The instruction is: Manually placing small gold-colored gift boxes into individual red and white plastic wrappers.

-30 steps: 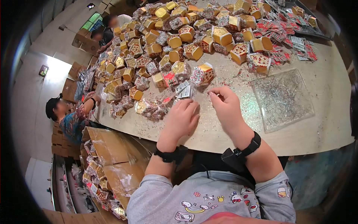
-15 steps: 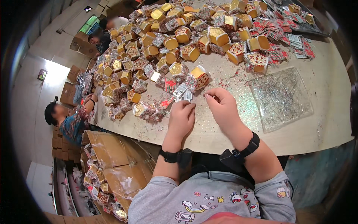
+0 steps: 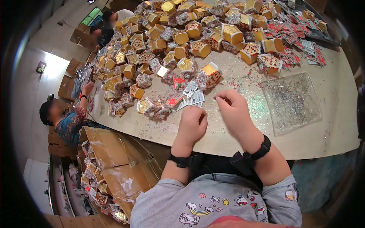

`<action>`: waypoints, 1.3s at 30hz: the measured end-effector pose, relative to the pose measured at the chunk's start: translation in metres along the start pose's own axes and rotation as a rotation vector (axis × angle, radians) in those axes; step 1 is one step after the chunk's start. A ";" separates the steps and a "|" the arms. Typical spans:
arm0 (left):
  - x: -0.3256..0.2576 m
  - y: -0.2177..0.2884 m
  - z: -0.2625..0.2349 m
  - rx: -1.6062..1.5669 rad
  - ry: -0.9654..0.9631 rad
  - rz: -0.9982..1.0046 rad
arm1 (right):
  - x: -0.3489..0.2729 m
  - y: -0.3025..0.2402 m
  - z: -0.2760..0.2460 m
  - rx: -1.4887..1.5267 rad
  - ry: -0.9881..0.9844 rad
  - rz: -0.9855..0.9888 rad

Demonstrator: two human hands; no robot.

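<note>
My left hand (image 3: 192, 124) is closed, its fingers curled down over the table just below several white printed cards (image 3: 195, 98). Any item inside its grip is hidden. To its right, my right hand (image 3: 232, 108) makes a pinch with thumb and forefinger; whatever it holds is too small to make out. Red-and-white cards (image 3: 178, 82) lie beside the white ones. Just beyond them, a glittery house-shaped ornament (image 3: 209, 76) with a gold base rests on its side. Fine wire pieces (image 3: 291, 100) fill a clear shallow tray (image 3: 275, 123) right of my right hand.
A large heap of similar house ornaments (image 3: 182, 38) covers the far table. More cards (image 3: 291, 30) are piled at the far right by a dark tray (image 3: 323, 38). Left of me stands a cardboard box (image 3: 114, 152) of ornaments. A co-worker (image 3: 70, 121) works at the left edge.
My left hand has drawn slightly nearer, off the white cards, which show more fully. My right hand keeps its pinch. The whole view has shifted a little; the co-worker's arm has moved.
</note>
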State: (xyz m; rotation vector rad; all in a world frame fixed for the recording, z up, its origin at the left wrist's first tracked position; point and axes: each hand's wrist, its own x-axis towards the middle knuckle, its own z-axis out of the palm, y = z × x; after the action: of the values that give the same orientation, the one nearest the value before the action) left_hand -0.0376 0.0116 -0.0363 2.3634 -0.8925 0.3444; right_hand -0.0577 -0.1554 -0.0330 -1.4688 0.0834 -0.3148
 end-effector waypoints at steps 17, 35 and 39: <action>-0.005 -0.008 -0.002 0.001 -0.019 -0.053 | -0.003 0.012 0.005 -0.011 -0.035 0.086; -0.007 -0.013 -0.002 0.030 0.096 -0.052 | -0.012 -0.022 0.008 -0.062 -0.043 0.082; -0.008 -0.013 -0.001 -0.035 0.226 0.014 | -0.020 -0.068 -0.013 -0.432 -0.005 -0.450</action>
State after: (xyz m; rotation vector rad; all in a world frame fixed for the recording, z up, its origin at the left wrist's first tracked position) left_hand -0.0344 0.0242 -0.0444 2.2334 -0.8019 0.5836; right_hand -0.0913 -0.1673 0.0301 -1.9140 -0.1990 -0.6894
